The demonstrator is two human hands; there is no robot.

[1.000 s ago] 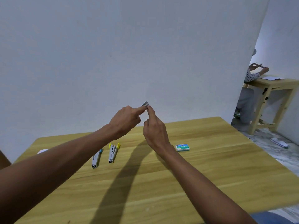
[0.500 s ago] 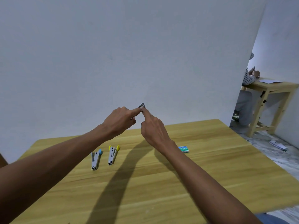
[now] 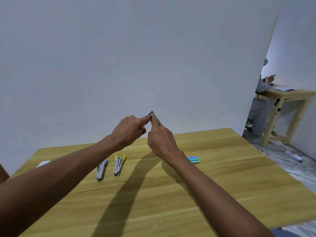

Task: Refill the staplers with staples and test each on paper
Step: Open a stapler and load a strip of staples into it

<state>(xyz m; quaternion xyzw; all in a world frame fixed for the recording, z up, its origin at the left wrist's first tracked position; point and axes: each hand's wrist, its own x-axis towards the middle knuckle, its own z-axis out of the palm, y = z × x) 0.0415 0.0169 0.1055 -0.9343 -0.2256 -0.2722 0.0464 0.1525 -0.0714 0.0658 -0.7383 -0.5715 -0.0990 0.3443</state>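
Observation:
My left hand [image 3: 130, 130] and my right hand [image 3: 160, 137] are raised above the wooden table [image 3: 171, 194], fingertips meeting on a small silvery strip of staples [image 3: 151, 113] pinched between them. Two staplers lie hinged wide on the table to the left: one with a blue end [image 3: 101, 170] and one with yellow ends [image 3: 119, 165]. A small green-and-blue staple box [image 3: 193, 159] lies just right of my right wrist. A white sheet of paper [image 3: 43, 163] peeks out at the table's left edge behind my left forearm.
A white wall stands directly behind the table. At the far right, another person sits at a second wooden table [image 3: 287, 96] with paper on it. Papers lie on the tiled floor [image 3: 293, 155] to the right.
Both hands have stayed together on the staple strip and drifted slightly left and down in view. The right index finger, earlier raised beside the strip, now pinches it.

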